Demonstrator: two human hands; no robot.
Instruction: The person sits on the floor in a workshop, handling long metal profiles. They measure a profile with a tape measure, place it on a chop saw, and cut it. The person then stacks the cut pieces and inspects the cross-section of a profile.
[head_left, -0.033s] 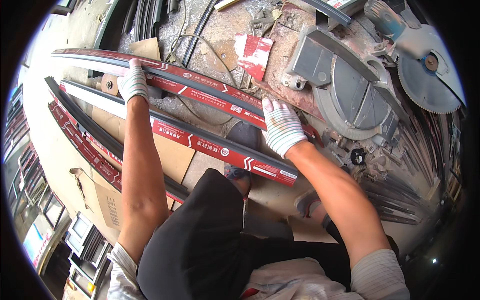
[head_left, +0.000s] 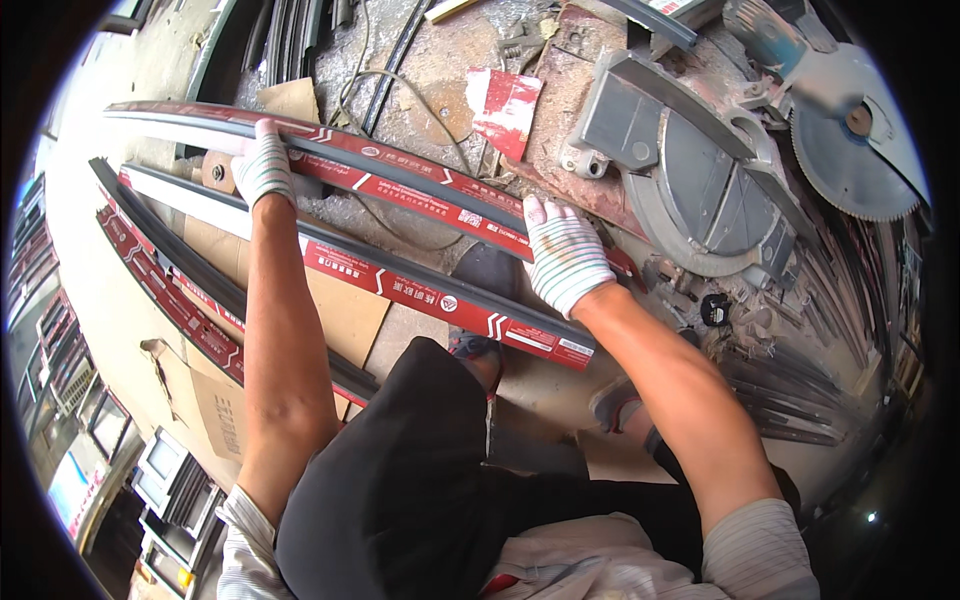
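1. Clearly, the left hand (head_left: 264, 170) holds the left part of a long red-and-grey bar (head_left: 410, 173).
2. The right hand (head_left: 566, 258) covers its right end, grip hidden.
3. Another bar (head_left: 430, 292) lies nearer; a saw (head_left: 690, 195) stands right.

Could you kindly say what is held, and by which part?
A long, red-grey, metal-looking profile: left hand on its left part, right hand toward its right end.

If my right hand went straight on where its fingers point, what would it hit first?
Past the red-and-grey bar under it, your right hand would probably meet the torn red-and-white sheet, though depth is unclear.
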